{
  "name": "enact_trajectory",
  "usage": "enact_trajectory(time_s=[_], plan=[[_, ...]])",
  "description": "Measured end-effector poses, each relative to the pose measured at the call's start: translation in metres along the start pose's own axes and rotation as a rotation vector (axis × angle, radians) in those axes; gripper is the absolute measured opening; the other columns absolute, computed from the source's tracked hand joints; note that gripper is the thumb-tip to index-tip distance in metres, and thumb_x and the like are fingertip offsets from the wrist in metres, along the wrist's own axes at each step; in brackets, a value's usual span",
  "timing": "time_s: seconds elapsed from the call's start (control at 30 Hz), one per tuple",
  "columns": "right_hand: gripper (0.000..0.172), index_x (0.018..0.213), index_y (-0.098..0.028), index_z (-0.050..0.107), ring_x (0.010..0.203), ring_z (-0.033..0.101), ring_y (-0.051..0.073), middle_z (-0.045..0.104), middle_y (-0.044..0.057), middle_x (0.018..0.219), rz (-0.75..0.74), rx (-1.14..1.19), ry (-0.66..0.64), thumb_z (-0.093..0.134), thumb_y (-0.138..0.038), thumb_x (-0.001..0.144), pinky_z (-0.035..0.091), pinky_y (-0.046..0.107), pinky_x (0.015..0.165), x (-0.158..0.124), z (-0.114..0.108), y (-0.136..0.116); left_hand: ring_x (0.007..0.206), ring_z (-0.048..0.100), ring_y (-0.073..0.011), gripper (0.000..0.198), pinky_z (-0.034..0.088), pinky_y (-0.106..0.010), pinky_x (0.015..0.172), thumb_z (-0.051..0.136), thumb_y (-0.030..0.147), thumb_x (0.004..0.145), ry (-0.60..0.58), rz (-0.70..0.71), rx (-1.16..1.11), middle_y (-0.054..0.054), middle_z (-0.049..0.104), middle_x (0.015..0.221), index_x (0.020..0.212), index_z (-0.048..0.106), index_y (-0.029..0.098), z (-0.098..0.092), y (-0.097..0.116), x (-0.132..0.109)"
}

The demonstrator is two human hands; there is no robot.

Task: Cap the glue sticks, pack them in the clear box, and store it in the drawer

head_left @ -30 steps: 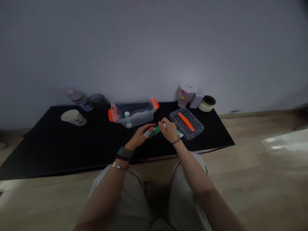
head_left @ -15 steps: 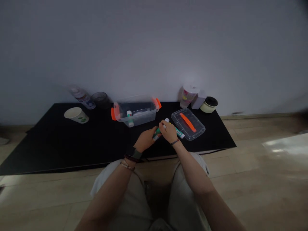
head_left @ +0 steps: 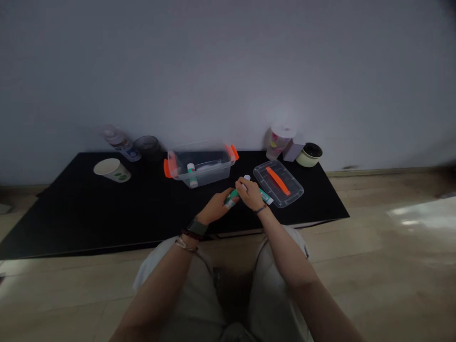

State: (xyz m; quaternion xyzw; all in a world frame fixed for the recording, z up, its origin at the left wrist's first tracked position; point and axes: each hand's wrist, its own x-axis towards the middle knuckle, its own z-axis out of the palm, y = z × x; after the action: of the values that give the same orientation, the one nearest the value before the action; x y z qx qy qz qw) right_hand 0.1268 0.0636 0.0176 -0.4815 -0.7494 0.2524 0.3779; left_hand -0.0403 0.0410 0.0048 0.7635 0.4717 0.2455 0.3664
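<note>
My left hand (head_left: 217, 205) is closed around a green and white glue stick (head_left: 232, 197), held just above the table's front part. Close against it, my right hand (head_left: 250, 194) has its fingers curled over the tube's upper end, which they hide. Past the right fingers a white cap-like end (head_left: 247, 177) shows; what it belongs to is unclear. Another green and white tube (head_left: 265, 196) lies partly behind the right hand, next to the clear lid. A similar glue stick (head_left: 192, 175) leans in the clear plastic box (head_left: 217, 176) with orange latches.
The clear lid (head_left: 296, 191) with an orange handle lies at the right of the black table (head_left: 107, 213). Behind it stand a patterned cup (head_left: 278, 145), a pale box (head_left: 293, 150) and a cream pot (head_left: 308, 159). Leftward are a paper cup (head_left: 112, 171), a bottle (head_left: 123, 145) and a dark bowl (head_left: 148, 148).
My left hand has turned slightly and its wrist has shifted a little left, so more of the green tube shows. The right hand stays nearly in place.
</note>
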Motion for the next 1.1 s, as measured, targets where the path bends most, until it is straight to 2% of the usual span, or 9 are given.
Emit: enact_trajectory(time_s=[0.1,0.2,0.3,0.47,0.57,0.7,0.8,0.97,1.1], plan=[[0.032,0.075,-0.023,0.052,0.061,0.05,0.014,0.053,-0.001,0.064,0.044,-0.108,0.028,0.034,-0.039,0.097,0.031,0.025,0.062,0.0,0.005,0.001,0.088,0.069,-0.0251,0.035,0.045,-0.029,0.07,0.048,0.046,0.096,0.061,-0.033,0.398,-0.01,0.072,0.098,0.118,0.057,0.02,-0.001,0.006,0.0],[0.034,0.08,-0.022,0.055,0.061,0.052,0.015,0.056,0.001,0.065,0.072,-0.147,0.077,0.032,-0.038,0.097,0.031,0.025,0.061,-0.001,0.008,0.001,0.095,0.069,-0.0265,0.036,0.045,-0.029,0.071,0.049,0.045,0.096,0.086,-0.044,0.539,-0.012,0.072,0.107,0.122,0.056,0.021,-0.003,0.011,-0.001],[0.037,0.079,-0.021,0.056,0.061,0.053,0.015,0.056,0.001,0.065,0.053,-0.117,0.081,0.033,-0.043,0.098,0.032,0.025,0.06,-0.003,0.005,-0.001,0.086,0.069,-0.0245,0.035,0.045,-0.029,0.069,0.047,0.045,0.096,0.071,-0.03,0.393,-0.01,0.072,0.097,0.117,0.056,0.019,-0.003,0.011,-0.001],[0.038,0.078,-0.021,0.055,0.06,0.052,0.013,0.057,0.0,0.066,-0.039,-0.077,0.066,0.034,-0.046,0.098,0.033,0.024,0.06,-0.006,0.0,-0.004,0.057,0.057,-0.0143,0.047,0.045,-0.026,0.057,0.033,0.056,0.098,-0.057,0.036,-0.189,-0.002,0.062,0.072,0.109,0.055,0.016,0.001,0.002,-0.002],[0.038,0.076,-0.021,0.053,0.061,0.053,0.014,0.057,0.001,0.065,-0.015,-0.128,0.059,0.031,-0.041,0.099,0.033,0.024,0.061,-0.005,0.001,-0.005,0.06,0.058,-0.0148,0.046,0.046,-0.026,0.059,0.034,0.055,0.098,-0.067,0.023,-0.146,-0.003,0.065,0.077,0.113,0.054,0.016,0.001,0.002,-0.002],[0.032,0.083,-0.021,0.057,0.063,0.055,0.015,0.06,0.002,0.068,0.123,-0.265,0.07,0.033,-0.033,0.099,0.03,0.026,0.061,-0.001,0.009,-0.004,0.087,0.069,-0.0241,0.037,0.046,-0.03,0.071,0.044,0.047,0.097,0.049,-0.086,0.362,-0.009,0.072,0.097,0.119,0.056,0.019,-0.001,0.008,-0.001],[0.03,0.085,-0.022,0.057,0.065,0.056,0.016,0.062,0.002,0.073,0.195,-0.271,0.073,0.034,-0.033,0.1,0.029,0.026,0.06,0.001,0.013,-0.002,0.098,0.069,-0.0265,0.038,0.047,-0.03,0.073,0.045,0.045,0.098,0.083,-0.114,0.575,-0.01,0.072,0.109,0.126,0.055,0.021,0.0,0.011,0.001],[0.037,0.085,-0.023,0.053,0.067,0.057,0.017,0.059,0.001,0.072,0.171,-0.072,0.115,0.027,-0.043,0.103,0.034,0.026,0.062,0.0,0.014,0.001,0.106,0.067,-0.0262,0.037,0.05,-0.033,0.081,0.049,0.04,0.097,0.163,-0.059,0.583,-0.011,0.069,0.119,0.129,0.054,0.022,0.001,0.008,0.0],[0.04,0.097,-0.023,0.053,0.065,0.057,0.018,0.059,0.002,0.075,0.164,0.027,0.21,0.018,-0.042,0.103,0.039,0.029,0.064,0.0,0.01,0.002,0.109,0.062,-0.0267,0.033,0.049,-0.037,0.091,0.051,0.038,0.095,0.437,0.009,0.428,-0.013,0.067,0.116,0.121,0.057,0.018,-0.016,0.006,0.003]])
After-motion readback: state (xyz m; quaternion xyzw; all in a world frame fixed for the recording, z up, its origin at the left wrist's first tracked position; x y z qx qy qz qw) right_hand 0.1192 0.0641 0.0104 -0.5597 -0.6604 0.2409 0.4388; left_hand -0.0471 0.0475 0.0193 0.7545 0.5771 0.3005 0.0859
